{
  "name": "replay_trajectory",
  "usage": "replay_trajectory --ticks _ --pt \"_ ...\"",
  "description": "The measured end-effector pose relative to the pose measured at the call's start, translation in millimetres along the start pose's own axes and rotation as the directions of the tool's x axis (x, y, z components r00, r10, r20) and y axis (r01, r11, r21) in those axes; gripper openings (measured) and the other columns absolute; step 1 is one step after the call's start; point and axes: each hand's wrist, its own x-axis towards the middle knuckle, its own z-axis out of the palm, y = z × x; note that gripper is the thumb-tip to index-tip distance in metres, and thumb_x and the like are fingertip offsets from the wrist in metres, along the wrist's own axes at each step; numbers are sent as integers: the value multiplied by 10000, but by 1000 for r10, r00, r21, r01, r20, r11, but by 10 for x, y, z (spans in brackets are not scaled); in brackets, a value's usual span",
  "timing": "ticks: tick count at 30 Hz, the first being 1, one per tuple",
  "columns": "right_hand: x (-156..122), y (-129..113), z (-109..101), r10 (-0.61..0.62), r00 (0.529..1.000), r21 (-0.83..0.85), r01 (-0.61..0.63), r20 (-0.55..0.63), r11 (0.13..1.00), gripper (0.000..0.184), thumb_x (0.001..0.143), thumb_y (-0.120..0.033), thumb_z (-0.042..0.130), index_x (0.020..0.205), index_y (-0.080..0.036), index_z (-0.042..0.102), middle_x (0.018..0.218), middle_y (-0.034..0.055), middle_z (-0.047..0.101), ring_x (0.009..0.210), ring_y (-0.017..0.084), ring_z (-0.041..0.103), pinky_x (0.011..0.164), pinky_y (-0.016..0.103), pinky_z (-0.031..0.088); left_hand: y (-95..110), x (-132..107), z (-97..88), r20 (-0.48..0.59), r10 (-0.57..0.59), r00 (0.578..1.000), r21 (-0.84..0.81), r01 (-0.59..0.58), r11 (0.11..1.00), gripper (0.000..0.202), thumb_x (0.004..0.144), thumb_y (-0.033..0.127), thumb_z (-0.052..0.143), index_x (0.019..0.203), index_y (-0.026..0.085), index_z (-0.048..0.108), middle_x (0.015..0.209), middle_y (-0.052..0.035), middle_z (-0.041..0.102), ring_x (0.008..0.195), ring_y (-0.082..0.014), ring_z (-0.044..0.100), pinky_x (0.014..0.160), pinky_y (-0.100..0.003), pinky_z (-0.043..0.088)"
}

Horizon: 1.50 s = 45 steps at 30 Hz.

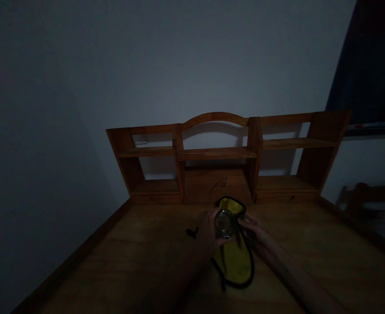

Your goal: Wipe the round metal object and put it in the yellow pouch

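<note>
In dim light, my left hand (208,229) is wrapped round a clear glass (224,223), its round end facing up toward me. A yellow cloth piece with black edging (237,264) hangs or lies beneath and behind the glass; its exact kind is hard to tell. Opposite, my right hand (251,226) pinches the dark edge of this cloth close beside the glass. Dark strap-like ends of the cloth stick out at the left and at the bottom.
Under my hands is a wooden desk top (123,257) with raised side edges. A wooden shelf unit (218,153) stands along its back against a pale wall (192,65). A dark wooden piece of furniture (372,196) is at the right.
</note>
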Motion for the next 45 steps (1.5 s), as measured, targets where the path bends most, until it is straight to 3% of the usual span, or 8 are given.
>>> replay_trajectory --ticks 9,15,17,21,25,31,37,45 --pt "0 48 -6 12 1000 12 -12 23 1000 506 707 -294 771 1177 -221 601 1163 88 677 1072 275 640 915 417 508 -29 6 -9 13 47 999 16 -47 999 980 617 423 823 1397 215 266 1362 -153 459 1268 -313 459 1033 -512 412" --pt "34 185 -88 -39 998 -243 47 39 969 528 697 -328 777 1180 -218 594 1106 69 690 1046 266 639 955 431 482 -9 -8 -17 137 116 984 85 -128 988 995 658 431 789 1444 236 211 1395 -138 441 1289 -289 439 1041 -487 416" --pt "38 228 -133 -130 991 -418 127 23 899 460 739 -357 723 1160 -210 607 1082 64 694 1035 260 635 958 424 477 23 -15 -32 178 117 977 124 -141 982 993 661 423 789 1450 251 212 1405 -122 435 1293 -274 432 1051 -470 409" --pt "-10 228 -121 -260 959 -697 262 112 667 403 869 -352 538 1241 -200 564 1149 80 668 1024 248 633 923 398 488 85 -6 -66 248 128 960 200 -180 963 953 664 448 780 1440 255 262 1367 -120 473 1254 -291 466 1027 -477 416" --pt "-74 135 -37 -279 949 -803 280 148 526 374 926 -322 429 1253 -197 563 998 77 716 845 240 686 753 335 530 127 6 -74 274 119 954 242 -188 952 935 686 513 738 1444 243 262 1358 -135 485 1228 -308 490 1000 -479 428" --pt "-116 3 -46 -259 952 -870 264 165 416 295 937 -327 424 1034 -228 685 869 75 739 739 239 702 654 293 509 124 -17 -38 225 110 968 248 -166 954 978 670 568 721 1440 199 245 1286 -149 546 1165 -317 543 985 -486 436" --pt "-131 -17 -51 -296 947 -837 263 127 480 319 928 -332 439 1106 -227 682 952 83 746 797 254 704 695 302 523 106 -30 -38 117 154 981 239 -178 954 935 624 573 755 1341 144 335 1253 -176 572 1143 -313 565 952 -475 471" --pt "-65 74 -22 -308 951 -680 216 -15 701 380 871 -431 555 1060 -144 716 932 70 743 874 288 675 787 359 532 125 -30 -64 94 189 977 304 -209 929 866 713 565 685 1367 140 310 1275 -181 557 1175 -307 545 970 -470 459"
